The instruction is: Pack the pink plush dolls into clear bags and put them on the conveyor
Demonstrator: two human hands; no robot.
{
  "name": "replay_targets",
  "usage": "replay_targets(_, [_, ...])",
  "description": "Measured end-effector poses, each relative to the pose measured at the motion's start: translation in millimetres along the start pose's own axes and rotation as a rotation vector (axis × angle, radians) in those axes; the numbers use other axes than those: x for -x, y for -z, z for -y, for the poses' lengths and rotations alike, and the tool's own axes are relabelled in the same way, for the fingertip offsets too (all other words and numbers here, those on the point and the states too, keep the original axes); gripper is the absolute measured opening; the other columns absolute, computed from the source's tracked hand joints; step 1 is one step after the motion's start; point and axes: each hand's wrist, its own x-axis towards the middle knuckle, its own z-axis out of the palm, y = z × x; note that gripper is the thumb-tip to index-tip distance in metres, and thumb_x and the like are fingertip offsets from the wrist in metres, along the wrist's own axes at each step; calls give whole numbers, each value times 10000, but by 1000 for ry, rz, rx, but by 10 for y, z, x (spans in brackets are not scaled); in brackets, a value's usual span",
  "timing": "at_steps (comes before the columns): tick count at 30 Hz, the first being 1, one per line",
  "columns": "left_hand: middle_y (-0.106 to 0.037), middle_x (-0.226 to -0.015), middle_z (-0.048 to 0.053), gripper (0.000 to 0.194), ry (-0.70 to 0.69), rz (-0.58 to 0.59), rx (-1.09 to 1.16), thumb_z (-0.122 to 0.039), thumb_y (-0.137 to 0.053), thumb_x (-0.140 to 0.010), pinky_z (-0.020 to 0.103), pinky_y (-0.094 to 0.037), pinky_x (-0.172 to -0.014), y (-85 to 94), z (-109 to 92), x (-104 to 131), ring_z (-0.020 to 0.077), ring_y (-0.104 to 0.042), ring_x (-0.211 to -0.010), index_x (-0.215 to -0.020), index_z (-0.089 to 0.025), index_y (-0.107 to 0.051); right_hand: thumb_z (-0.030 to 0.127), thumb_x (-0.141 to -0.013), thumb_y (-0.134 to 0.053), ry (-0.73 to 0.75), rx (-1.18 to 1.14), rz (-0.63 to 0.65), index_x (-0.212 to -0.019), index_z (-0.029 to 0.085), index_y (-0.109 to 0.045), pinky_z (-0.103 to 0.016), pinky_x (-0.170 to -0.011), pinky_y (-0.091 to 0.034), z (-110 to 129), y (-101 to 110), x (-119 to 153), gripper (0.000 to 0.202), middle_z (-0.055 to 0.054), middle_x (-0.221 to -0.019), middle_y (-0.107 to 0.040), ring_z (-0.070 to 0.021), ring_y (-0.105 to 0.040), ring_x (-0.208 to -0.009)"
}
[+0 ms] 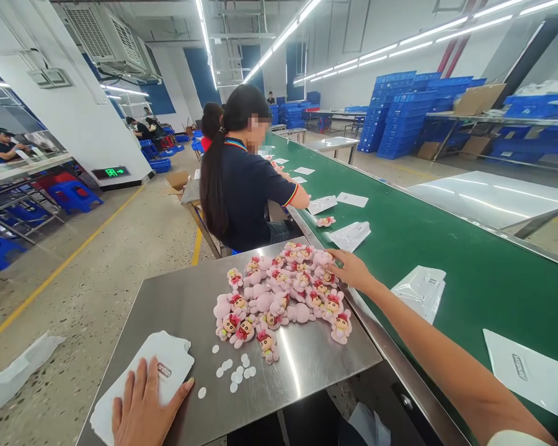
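My left hand (144, 399) lies flat, fingers spread, on a stack of white printed plastic bags (174, 350) at the left of the metal table. At the far right of a heap of small pink dolls (263, 302), my right hand (353, 271) has thumb and fingers around a pink doll (322, 257). The dolls have rabbit-like ears, and some show red on the head. Between the bags and the heap lie several small white round discs (237, 375).
A green conveyor belt (400, 229) runs along the right, carrying white bags (421, 291) and a pink doll (326, 221). Its metal edge borders the steel table (167, 303). A co-worker (242, 186) sits just ahead. Blue crates (407, 114) stand stacked beyond the belt.
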Motion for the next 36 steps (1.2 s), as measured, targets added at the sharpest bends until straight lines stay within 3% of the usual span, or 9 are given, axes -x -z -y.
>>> replay_targets(2, [-257, -1460, 145, 854, -10, 3, 4, -640, -270, -740, 492, -169, -1057, 6, -5, 8, 312, -176, -1344, -1367, -62, -302, 418, -832, -496, 37, -15, -21, -1241, 263, -485, -308, -846, -438, 104, -11, -27, 437, -34, -1171, -569, -206, -515, -1060])
replay_targets(6, [-273, -1456, 135, 820, -13, 9, 16, -614, -267, -751, 479, -148, -1070, -26, 32, 13, 300, -170, -1350, -1365, -73, -311, 498, -816, -496, 159, -9, 156, -1305, 292, -426, -335, -918, -405, 174, 25, -236, 535, -15, -1278, -501, -219, -476, -1129])
replay_targets(10, [-279, -1455, 129, 752, -30, 4, 41, -581, -256, -788, 493, -157, -1067, -84, 129, 9, 295, -179, -1350, -1354, -93, -340, 404, -905, -344, -59, 168, 73, -1286, 221, -447, -348, -952, -361, -81, 80, -728, 435, -58, -1293, -485, -233, -427, -1177])
replay_targets(13, [-293, -1453, 115, 658, -57, 10, 79, -513, -208, -849, 488, -180, -1064, -80, 183, 14, 272, -183, -1354, -1350, -113, -355, 333, -884, -390, -208, 249, 42, -1304, 126, -404, -435, -979, -301, -319, 50, -1098, 469, -146, -1337, -410, -299, -338, -1233])
replay_targets(18, [-345, -1432, 96, 577, -78, 3, 94, -429, -167, -891, 485, -188, -1066, -63, 196, 35, 243, -203, -1352, -1336, -138, -389, 345, -842, -464, -372, 310, 130, -1236, 168, -484, -521, -887, -344, -493, -85, -1350, 432, -167, -1280, -442, -360, -406, -1165])
replay_targets(22, [-364, -1422, 91, 558, -85, -20, 99, -405, -173, -897, 467, -190, -1068, -97, 168, 62, 237, -244, -1339, -1337, -141, -393, 428, -787, -538, -322, 307, 187, -1114, 178, -589, -422, -805, -411, -380, -61, -1269, 415, -152, -1120, -526, -314, -544, -986])
replay_targets(28, [-483, -1338, 103, 497, -141, -142, 159, -320, -198, -906, 439, -163, -1082, -8, 113, 132, 230, -337, -1298, -1305, -154, -444, 574, -809, -444, 7, 150, 213, -1189, 333, -535, -292, -798, -431, 188, -11, -801, 459, -26, -1132, -554, -198, -565, -952])
replay_targets(33, [-548, -1269, 124, 469, -211, -348, 226, -297, -241, -905, 444, -168, -1091, 396, 174, 220, 229, -444, -1224, -1306, -145, -430, 497, -848, -419, 206, 14, 271, -1253, 269, -499, -336, -926, -405, 495, -63, -565, 472, -25, -1280, -499, -220, -501, -1109])
replay_targets(36, [-582, -1230, 100, 453, -222, -413, 256, -327, -275, -902, 426, -252, -1066, 769, 267, 364, 235, -507, -1158, -1287, -168, -453, 422, -865, -417, 256, 14, 111, -1218, 196, -534, -387, -991, -348, 763, 19, -463, 436, -73, -1290, -488, -244, -448, -1173])
